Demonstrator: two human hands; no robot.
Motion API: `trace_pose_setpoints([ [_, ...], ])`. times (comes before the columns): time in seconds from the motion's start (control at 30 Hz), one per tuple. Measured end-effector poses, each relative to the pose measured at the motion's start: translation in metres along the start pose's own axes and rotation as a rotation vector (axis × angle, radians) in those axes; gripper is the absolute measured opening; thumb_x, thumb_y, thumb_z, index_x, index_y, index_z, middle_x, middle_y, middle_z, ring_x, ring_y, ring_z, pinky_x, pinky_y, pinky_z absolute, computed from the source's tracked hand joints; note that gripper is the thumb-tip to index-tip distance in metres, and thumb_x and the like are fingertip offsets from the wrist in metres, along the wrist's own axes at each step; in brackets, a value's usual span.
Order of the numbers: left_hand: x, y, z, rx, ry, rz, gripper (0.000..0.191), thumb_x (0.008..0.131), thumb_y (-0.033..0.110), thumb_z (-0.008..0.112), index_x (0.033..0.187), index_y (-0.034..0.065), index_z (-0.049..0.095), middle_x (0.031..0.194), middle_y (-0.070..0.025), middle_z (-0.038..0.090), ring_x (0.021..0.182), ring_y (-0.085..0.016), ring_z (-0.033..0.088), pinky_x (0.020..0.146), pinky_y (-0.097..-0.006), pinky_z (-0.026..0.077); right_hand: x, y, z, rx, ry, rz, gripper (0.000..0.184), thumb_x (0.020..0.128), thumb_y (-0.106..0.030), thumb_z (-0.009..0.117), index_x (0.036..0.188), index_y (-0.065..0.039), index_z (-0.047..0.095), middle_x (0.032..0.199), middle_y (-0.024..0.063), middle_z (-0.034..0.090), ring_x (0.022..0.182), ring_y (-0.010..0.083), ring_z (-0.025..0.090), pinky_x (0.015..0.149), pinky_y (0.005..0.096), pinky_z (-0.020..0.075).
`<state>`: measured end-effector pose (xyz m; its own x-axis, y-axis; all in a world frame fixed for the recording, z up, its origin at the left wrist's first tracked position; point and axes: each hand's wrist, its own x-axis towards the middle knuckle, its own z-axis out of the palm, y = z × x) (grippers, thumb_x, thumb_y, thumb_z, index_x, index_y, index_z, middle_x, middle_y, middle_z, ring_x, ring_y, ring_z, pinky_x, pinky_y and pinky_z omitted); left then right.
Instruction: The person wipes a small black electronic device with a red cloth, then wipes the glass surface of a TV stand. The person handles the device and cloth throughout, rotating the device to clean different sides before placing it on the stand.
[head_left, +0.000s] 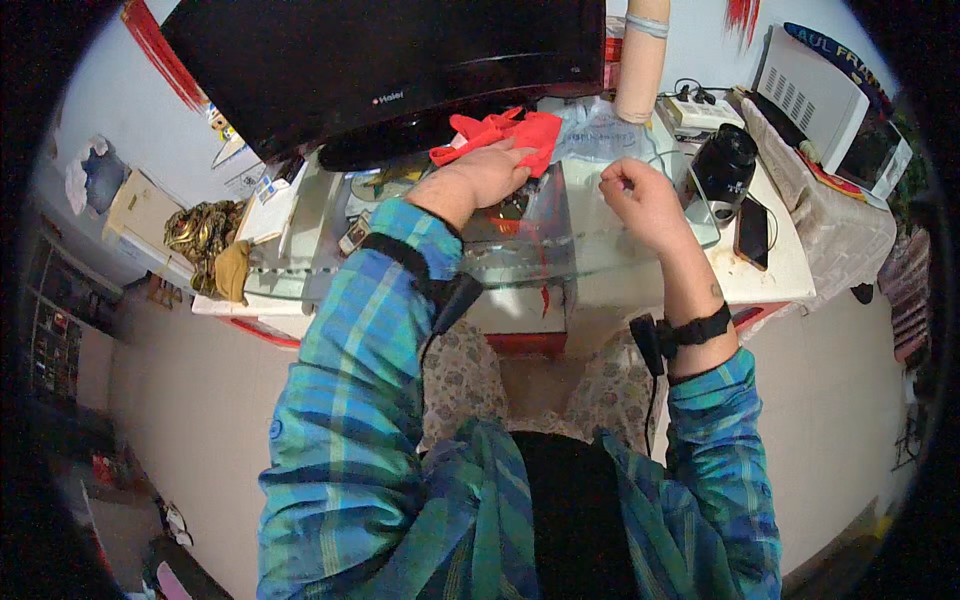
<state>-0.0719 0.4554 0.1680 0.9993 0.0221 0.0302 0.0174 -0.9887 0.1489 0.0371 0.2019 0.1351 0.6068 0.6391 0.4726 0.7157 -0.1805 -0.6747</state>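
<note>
My left hand (491, 174) reaches over the glass shelf (480, 259) and lies on a bunched red plastic bag or cloth (541, 135), just before the television's base; whether its fingers grip it cannot be told. My right hand (636, 191) is over the right part of the glass with its fingers curled, and nothing shows in it. Between the hands and further back lies a crumpled clear plastic bag (600, 131). A pale cardboard tube (642, 67) with tape round it stands upright behind that bag.
A large black television (390, 67) stands at the back. A bronze-coloured toad figurine (202, 232) is at the left edge of the cabinet. To the right are a black lidded container (724, 161), a phone (751, 232) with a cable, and a white appliance (814, 105) on a draped cloth.
</note>
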Motion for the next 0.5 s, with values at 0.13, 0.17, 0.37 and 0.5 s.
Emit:
trace_pose_setpoints([
  [0.13,-0.054,0.008,-0.009,-0.098,0.127,0.086,0.036,0.098,0.03,0.046,0.119,0.0055,0.062,0.116,-0.0229,0.064,0.111,-0.041,0.058,0.095,-0.0466,0.047,-0.003,0.002,0.0,0.09,-0.008,0.033,0.02,0.086,-0.018,0.067,0.098,-0.002,0.066,0.086,0.0116,0.069,0.079,0.0231,0.066,0.074,0.034,0.0529],
  [0.17,-0.065,0.012,-0.011,-0.091,0.085,0.053,0.034,0.098,0.03,0.046,0.115,0.0048,0.062,0.113,-0.023,0.065,0.109,-0.042,0.059,0.093,-0.0473,0.048,-0.003,0.001,0.0,0.077,-0.015,0.047,0.02,0.086,-0.018,0.067,0.098,-0.002,0.066,0.086,0.0113,0.069,0.078,0.0225,0.066,0.073,0.0339,0.0527],
  [0.37,-0.126,0.03,-0.013,-0.361,0.315,-0.017,0.037,0.101,0.037,0.046,0.107,0.0039,0.061,0.097,-0.023,0.066,0.095,-0.041,0.062,0.084,-0.0454,0.05,-0.003,0.001,0.0,0.094,-0.024,0.068,0.02,0.086,-0.018,0.067,0.097,-0.002,0.066,0.085,0.0097,0.068,0.075,0.0203,0.063,0.072,0.033,0.0516],
  [0.5,-0.127,0.025,-0.01,-1.104,0.318,-0.3,0.047,0.105,0.038,0.045,0.133,0.0039,0.057,0.12,-0.0054,0.065,0.104,-0.015,0.059,0.092,-0.0309,0.047,0.0,0.014,0.002,0.095,-0.002,0.031,0.018,0.086,-0.016,0.066,0.096,-0.002,0.067,0.08,0.0085,0.066,0.073,0.0179,0.061,0.071,0.0316,0.0505],
])
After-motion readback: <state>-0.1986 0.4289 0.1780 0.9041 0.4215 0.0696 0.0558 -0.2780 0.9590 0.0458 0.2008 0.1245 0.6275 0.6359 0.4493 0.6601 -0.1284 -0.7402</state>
